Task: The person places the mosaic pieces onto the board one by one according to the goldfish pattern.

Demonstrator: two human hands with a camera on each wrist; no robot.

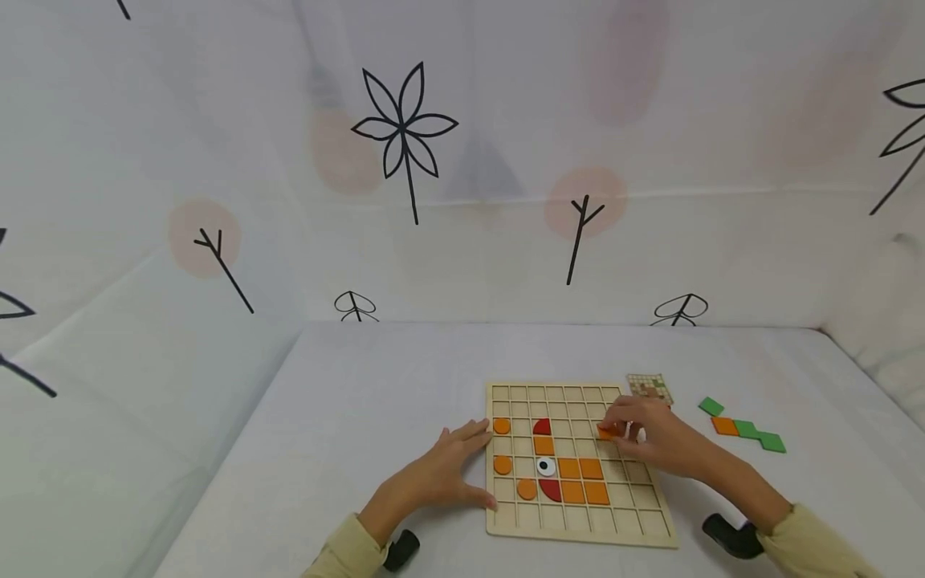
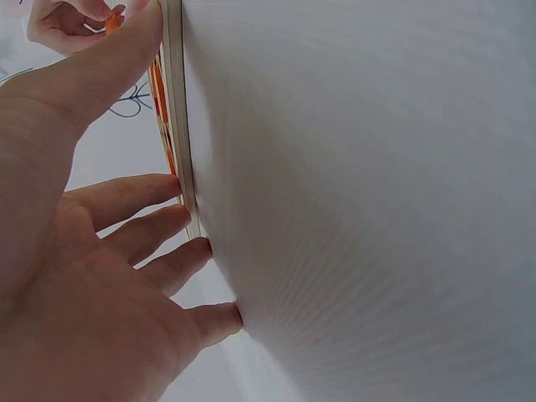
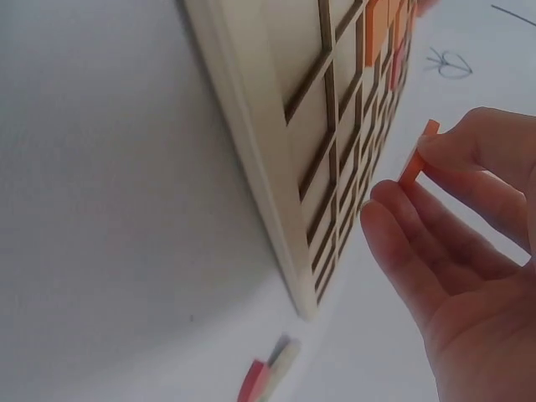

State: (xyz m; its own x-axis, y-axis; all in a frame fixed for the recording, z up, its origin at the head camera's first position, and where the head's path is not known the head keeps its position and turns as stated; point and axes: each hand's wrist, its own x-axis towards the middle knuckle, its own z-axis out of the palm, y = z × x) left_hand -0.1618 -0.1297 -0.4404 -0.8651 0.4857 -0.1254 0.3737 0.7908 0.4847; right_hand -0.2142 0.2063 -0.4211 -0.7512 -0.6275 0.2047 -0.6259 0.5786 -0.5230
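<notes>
Orange and thin, a tile is pinched in the right hand above the right side of the gridded board; the board's left edge is touched by the left hand, its fingers spread. Green tiles are laid on the worktop.

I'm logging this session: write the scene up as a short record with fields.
Right hand: pinches orange tile over board
Left hand: touches board's left edge
On board: three orange discs, five orange squares, two red quarters, one eye
Right of board: three green tiles, another orange tile
Card: at board's far right corner
Partly seen: red piece near card
</notes>
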